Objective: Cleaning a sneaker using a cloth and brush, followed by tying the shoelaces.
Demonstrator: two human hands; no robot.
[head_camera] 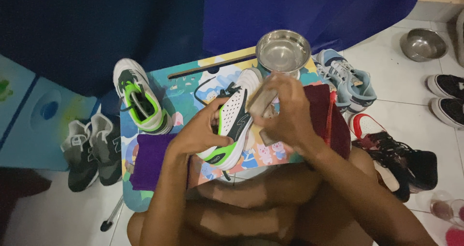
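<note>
My left hand (pixel 200 130) grips a white, dark grey and bright green sneaker (pixel 233 118) by its heel and side, holding it over a small colourful table (pixel 181 89). My right hand (pixel 287 113) is closed on a tan brush-like block (pixel 262 101) pressed against the sneaker's side. The matching sneaker (pixel 140 101) stands at the table's left end. A steel bowl (pixel 283 50) sits at the table's far edge, just beyond the held shoe.
A purple cloth (pixel 150 161) lies on the table's near left, a dark red cloth (pixel 321 110) on its right. Grey sneakers (pixel 92 149) sit on the floor left; blue (pixel 350 81), red-black (pixel 391 154) and black shoes (pixel 447 98) right. Another steel bowl (pixel 423 44) sits far right.
</note>
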